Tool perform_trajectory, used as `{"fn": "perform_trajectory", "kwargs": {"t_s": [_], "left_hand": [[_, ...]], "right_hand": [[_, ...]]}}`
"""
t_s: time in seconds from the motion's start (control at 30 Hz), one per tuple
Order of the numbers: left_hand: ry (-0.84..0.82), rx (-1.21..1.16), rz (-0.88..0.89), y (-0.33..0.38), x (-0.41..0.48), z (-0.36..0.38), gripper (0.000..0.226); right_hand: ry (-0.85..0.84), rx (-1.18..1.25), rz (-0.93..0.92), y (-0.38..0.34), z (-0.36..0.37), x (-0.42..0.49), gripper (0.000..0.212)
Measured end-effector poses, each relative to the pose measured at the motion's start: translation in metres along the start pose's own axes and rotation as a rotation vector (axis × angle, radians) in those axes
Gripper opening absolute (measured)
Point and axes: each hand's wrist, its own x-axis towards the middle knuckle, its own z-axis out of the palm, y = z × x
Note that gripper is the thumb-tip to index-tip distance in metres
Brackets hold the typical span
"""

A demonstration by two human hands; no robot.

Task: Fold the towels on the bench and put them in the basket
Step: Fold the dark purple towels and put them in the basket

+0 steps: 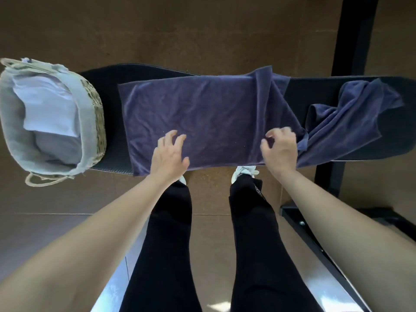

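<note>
The left hand [170,154] lies over the near edge of a spread towel [202,115], its fingers apart and loosely bent, gripping nothing. The right hand [280,149] sits at the same towel's right end with its fingers curled in toward the thumb. Whether cloth is pinched between them cannot be told. This first towel is dark navy blue with a soft, faintly creased nap. It lies flat as a broad rectangle across the middle of the bench [315,91], with its right end doubled back in a slanting fold. A second navy towel [351,115] of the same cloth lies crumpled in loose ridges just beside it at the bench's right end, so two towels are out on the bench. The one bench is long, black and padded, with rounded ends and a finely ribbed cover. On its left end stands one oval basket [98,122], woven of pale straw, with a light cloth liner turned over its rim and two rope loop handles. Inside it lie a folded white towel [49,104] and a rounder pale grey bundle [58,147], well apart from the hands. Below the bench show two legs in black trousers [171,233] and two white shoes [244,172] on a brown floor [202,30]. A black metal frame [353,34] stands at the right.
</note>
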Motion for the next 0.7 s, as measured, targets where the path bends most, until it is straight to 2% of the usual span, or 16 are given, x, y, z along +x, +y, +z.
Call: {"fn": "perform_trajectory", "kwargs": {"t_s": [0.07, 0.13, 0.3, 0.4, 0.47, 0.53, 0.63, 0.7], "left_hand": [[0.003, -0.018, 0.044, 0.015, 0.017, 0.002, 0.076], [-0.019, -0.012, 0.049, 0.029, 0.034, 0.003, 0.082], [-0.080, -0.055, -0.060, 0.047, 0.049, 0.004, 0.087], [-0.086, -0.047, -0.069, 0.043, 0.049, 0.002, 0.087], [-0.086, -0.053, -0.083, 0.036, 0.051, -0.002, 0.083], [-0.083, -0.066, -0.098, 0.030, 0.054, -0.006, 0.079], [-0.072, -0.085, -0.117, 0.026, 0.058, -0.010, 0.075], [-0.070, -0.099, -0.142, 0.028, 0.060, -0.010, 0.074]], "right_hand": [[0.171, 0.017, 0.103, -0.002, -0.007, 0.024, 0.018], [0.188, 0.056, 0.171, -0.001, -0.013, 0.055, 0.021], [0.041, 0.280, 0.310, -0.021, -0.027, 0.129, 0.030], [-0.099, 0.208, 0.356, -0.034, -0.027, 0.154, 0.028], [-0.111, 0.184, 0.362, -0.036, -0.029, 0.161, 0.020], [-0.027, 0.232, 0.408, -0.032, -0.039, 0.164, 0.020], [0.191, 0.272, 0.467, -0.012, -0.062, 0.170, 0.015], [0.239, 0.432, 0.429, 0.000, -0.072, 0.173, 0.015]]}}
